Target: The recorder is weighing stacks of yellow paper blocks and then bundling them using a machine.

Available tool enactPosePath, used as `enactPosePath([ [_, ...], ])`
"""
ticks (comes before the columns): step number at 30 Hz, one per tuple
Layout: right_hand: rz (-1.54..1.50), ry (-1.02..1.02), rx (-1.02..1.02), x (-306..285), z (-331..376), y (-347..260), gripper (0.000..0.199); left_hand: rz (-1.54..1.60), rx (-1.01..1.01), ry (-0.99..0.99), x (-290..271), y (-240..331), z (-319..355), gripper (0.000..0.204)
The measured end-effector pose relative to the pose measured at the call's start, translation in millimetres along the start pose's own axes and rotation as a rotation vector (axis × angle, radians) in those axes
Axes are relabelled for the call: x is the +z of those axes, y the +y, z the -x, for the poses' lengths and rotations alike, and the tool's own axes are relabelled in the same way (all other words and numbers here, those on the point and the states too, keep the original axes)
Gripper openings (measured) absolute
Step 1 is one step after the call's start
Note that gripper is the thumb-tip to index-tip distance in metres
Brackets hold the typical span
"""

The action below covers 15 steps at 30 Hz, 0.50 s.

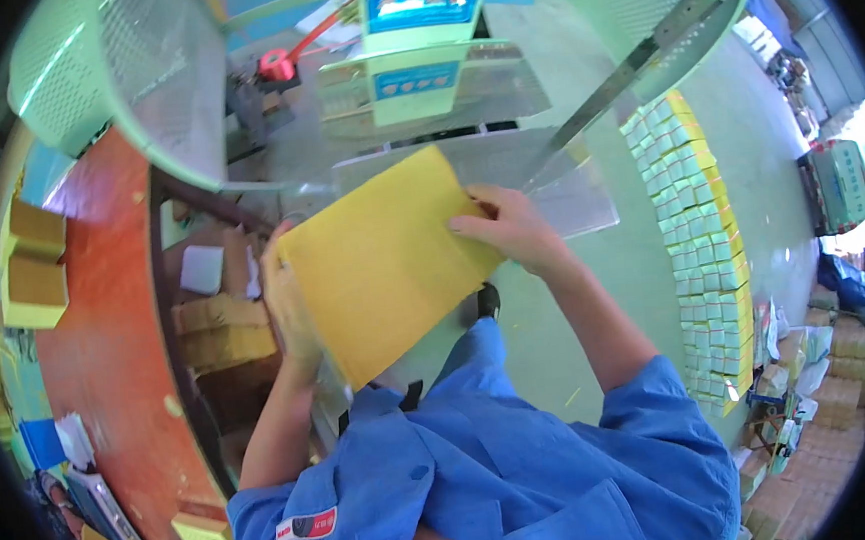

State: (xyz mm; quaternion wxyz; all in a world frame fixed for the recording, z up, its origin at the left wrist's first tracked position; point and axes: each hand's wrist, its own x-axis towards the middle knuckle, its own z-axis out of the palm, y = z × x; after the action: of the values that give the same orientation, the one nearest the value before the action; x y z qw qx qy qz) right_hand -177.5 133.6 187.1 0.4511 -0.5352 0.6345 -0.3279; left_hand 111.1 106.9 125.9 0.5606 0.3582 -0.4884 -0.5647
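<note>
A flat yellow rectangular sheet or thin stack of paper (387, 263) is held tilted in front of my body, above the floor. My left hand (290, 295) grips its left edge, with the fingers partly hidden behind it. On the opposite side, my right hand (515, 226) pinches the right edge, thumb on top and the other fingers curled at the rim. Whether it is one sheet or several cannot be made out. Just beyond it lies a clear plastic panel (588, 199) of a pale green machine (426, 55).
A red-topped table (106, 333) stands on the left, with brown cardboard pieces (221, 330) on a shelf beside it. Perforated guards (163, 73) and a metal bar (629, 61) flank the machine. Rows of bundled packs (703, 261) line the floor at right.
</note>
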Motion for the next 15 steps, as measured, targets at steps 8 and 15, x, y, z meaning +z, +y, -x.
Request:
enactPosePath([
  [8,-0.026,0.150,0.166,-196,-57,171,0.048,0.030,-0.217,-0.041,214,-174,-88,0.062],
  [15,-0.388,0.046,0.250,-239,-76,197,0.039,-0.840,0.240,0.140,195,-187,-122,0.052],
])
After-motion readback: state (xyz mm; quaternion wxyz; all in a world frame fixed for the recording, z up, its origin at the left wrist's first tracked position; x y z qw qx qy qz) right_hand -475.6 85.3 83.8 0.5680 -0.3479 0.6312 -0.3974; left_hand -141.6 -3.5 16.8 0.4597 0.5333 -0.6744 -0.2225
